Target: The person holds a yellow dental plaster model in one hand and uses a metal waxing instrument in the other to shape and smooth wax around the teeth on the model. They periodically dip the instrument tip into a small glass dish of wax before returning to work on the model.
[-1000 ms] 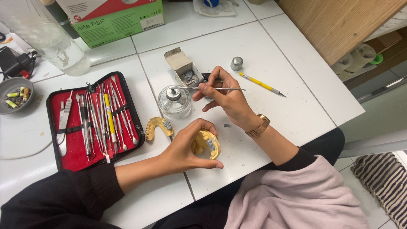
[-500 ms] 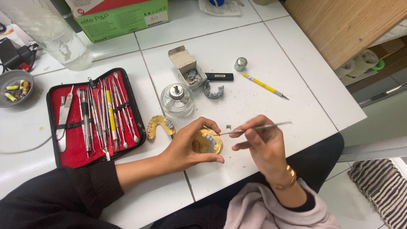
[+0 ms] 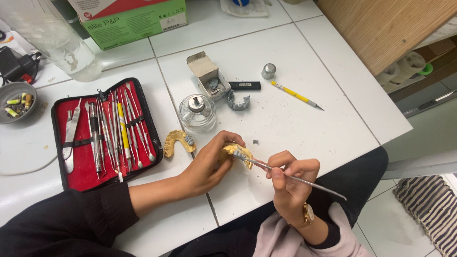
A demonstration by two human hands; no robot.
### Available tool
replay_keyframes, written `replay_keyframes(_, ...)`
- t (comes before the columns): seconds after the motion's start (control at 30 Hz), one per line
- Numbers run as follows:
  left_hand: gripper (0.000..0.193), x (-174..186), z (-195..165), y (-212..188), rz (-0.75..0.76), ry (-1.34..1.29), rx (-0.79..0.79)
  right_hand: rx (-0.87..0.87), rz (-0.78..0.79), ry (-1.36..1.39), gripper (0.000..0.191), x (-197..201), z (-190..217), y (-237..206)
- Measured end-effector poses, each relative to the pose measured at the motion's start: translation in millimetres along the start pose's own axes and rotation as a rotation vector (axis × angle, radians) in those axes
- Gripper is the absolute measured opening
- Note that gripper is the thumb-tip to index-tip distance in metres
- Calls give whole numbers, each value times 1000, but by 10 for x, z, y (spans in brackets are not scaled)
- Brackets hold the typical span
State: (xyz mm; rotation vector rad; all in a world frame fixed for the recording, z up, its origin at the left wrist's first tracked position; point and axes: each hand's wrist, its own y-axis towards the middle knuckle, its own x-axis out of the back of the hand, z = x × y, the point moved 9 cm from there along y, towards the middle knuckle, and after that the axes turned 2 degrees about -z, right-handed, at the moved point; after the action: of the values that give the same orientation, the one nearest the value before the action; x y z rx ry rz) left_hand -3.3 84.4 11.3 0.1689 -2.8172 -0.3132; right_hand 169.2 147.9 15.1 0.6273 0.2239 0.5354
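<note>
Left hand [image 3: 204, 166] is closed around the yellow dental cast [image 3: 236, 153], thumb and fingers wrapped on its sides, cast lifted slightly at the edge of the white tiled table [image 3: 295, 119]. Right hand [image 3: 290, 183] pinches a thin metal instrument [image 3: 285, 173] pen-style betw. thumb & fingers; tip meets the tooth row of the cast, handle trails out to the lower right. Judgement: work is fine carving/shaping at the teeth. To do it well: keep cast braced w/ left hand, preferably resting on the table; short, light strokes; steady the right hand against the left for control; tilt cast so the tip stays in view. Risk: slip of tip, chipping the cast. Nearby: second yellow cast [image 3: 178, 141] just beside the left hand, glass spirit lamp [image 3: 197, 113] behind it, open red instrument case [image 3: 102, 133] to the left, small open cardboard box [image 3: 208, 74], yellow pencil-like tool [image 3: 295, 95] well apart.
</note>
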Motion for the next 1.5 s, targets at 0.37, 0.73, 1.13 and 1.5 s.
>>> replay_keyframes(0.37, 47, 43, -255, -33, -58, 66, -188, 122, 110, -57, 29, -92, 146, -68)
replay_keyframes(0.73, 47, 46, -345, -61, -82, 123, -250, 146, 135, -10, 31, -106, 104, -125)
replay_keyframes(1.13, 45, 44, -369, -71, -86, 144, -277, 153, 132, -13, 30, -90, 88, -153)
replay_keyframes(1.5, 44, 38, -359, -70, -85, 145, -283, 172, 117, -3, 30, -82, 92, -154)
